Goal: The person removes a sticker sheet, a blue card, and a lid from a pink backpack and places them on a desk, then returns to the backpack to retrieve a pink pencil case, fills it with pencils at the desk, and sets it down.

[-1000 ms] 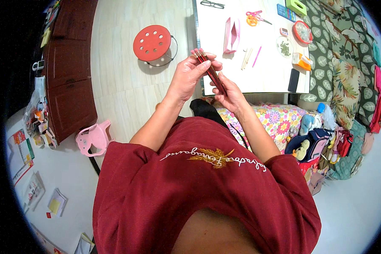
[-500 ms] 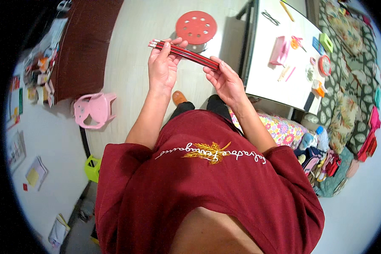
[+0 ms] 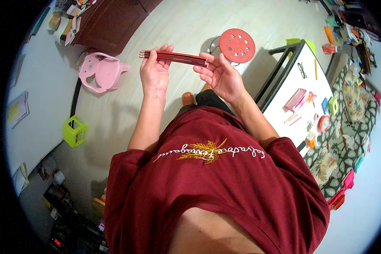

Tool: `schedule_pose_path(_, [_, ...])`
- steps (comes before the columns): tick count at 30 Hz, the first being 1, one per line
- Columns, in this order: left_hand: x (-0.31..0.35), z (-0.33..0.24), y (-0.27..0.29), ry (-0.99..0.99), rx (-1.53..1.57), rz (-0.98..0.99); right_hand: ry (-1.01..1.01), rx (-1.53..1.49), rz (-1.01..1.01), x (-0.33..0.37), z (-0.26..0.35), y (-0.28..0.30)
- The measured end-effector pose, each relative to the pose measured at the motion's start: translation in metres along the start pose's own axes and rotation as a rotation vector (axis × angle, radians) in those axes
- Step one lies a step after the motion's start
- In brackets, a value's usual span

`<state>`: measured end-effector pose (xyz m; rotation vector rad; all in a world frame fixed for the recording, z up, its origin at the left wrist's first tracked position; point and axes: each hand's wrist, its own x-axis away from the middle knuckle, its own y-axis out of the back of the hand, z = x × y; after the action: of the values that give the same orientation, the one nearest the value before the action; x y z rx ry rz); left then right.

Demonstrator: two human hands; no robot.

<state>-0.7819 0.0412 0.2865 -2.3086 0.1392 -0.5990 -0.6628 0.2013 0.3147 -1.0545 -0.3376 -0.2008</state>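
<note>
A bundle of several red-and-black striped pencils (image 3: pixel 178 58) lies nearly level in front of me, well above the floor. At their left end, where small pale tips show, my left hand (image 3: pixel 153 76) pinches them between thumb and fingers. The opposite end sits between the thumb and fingers of my right hand (image 3: pixel 224 78), palm turned inward. Beyond the right hand stands a round red stool (image 3: pixel 237 45) with holes in its seat.
To the right is a white table (image 3: pixel 279 95) with a pink pencil case (image 3: pixel 296 100), glasses (image 3: pixel 302 70) and a red round clock (image 3: pixel 324 123). A patterned sofa (image 3: pixel 343 144) lies beyond. A pink child's chair (image 3: pixel 107 73) and a green stool (image 3: pixel 75 131) stand left.
My view has turned left, so the stool and table appear further right. Both hands still hold the pencils, which now lie more level.
</note>
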Motion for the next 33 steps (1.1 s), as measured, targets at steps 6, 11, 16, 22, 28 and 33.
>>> schedule_pose_path(6, [-0.034, 0.007, -0.012, -0.028, 0.034, -0.094, 0.075, 0.187, 0.106, -0.034, 0.027, -0.001])
schedule_pose_path(11, [-0.059, 0.019, -0.039, -0.077, 0.057, -0.072, 0.127, 0.399, 0.029, -0.062, 0.064, -0.008])
schedule_pose_path(16, [-0.074, 0.026, -0.079, -0.128, 0.054, -0.122, 0.154, 0.522, -0.122, -0.098, 0.093, 0.017])
schedule_pose_path(22, [-0.072, 0.011, -0.089, -0.160, -0.060, -0.062, 0.111, 0.424, -0.179, -0.136, 0.098, 0.008])
schedule_pose_path(28, [-0.096, -0.003, -0.081, -0.132, -0.062, -0.005, -0.038, 0.461, -0.183, -0.177, 0.111, 0.016])
schedule_pose_path(33, [-0.141, -0.055, -0.063, -0.060, -0.030, 0.037, -0.091, 0.448, -0.228, -0.224, 0.116, 0.000])
